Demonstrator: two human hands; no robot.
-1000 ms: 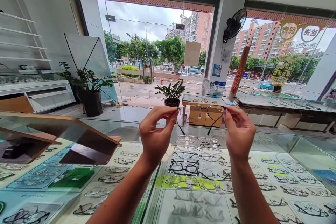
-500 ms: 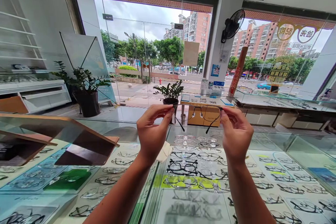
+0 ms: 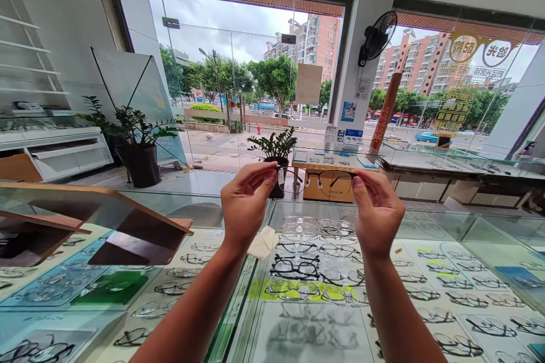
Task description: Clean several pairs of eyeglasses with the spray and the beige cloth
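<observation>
A pair of thin dark-framed eyeglasses is held up level above the glass counter, lenses facing the window. My left hand pinches its left end between thumb and fingers. At the other end, my right hand pinches the right corner of the frame the same way. Both temples are mostly hidden behind the lenses and fingers. Beneath my hands, rows of eyeglasses lie inside the display case. A cream folded cloth rests on the counter glass beside my left wrist.
Wooden-edged display stands rise from the counter at left. Potted plants stand on the floor beyond. Farther back is a small display cabinet, with a glass counter at right. A black fan hangs on the pillar.
Both hands have shifted slightly left, still holding the eyeglasses. The eyeglasses have been tilted or turned, and the temple tips that hung below the frame no longer show there.
</observation>
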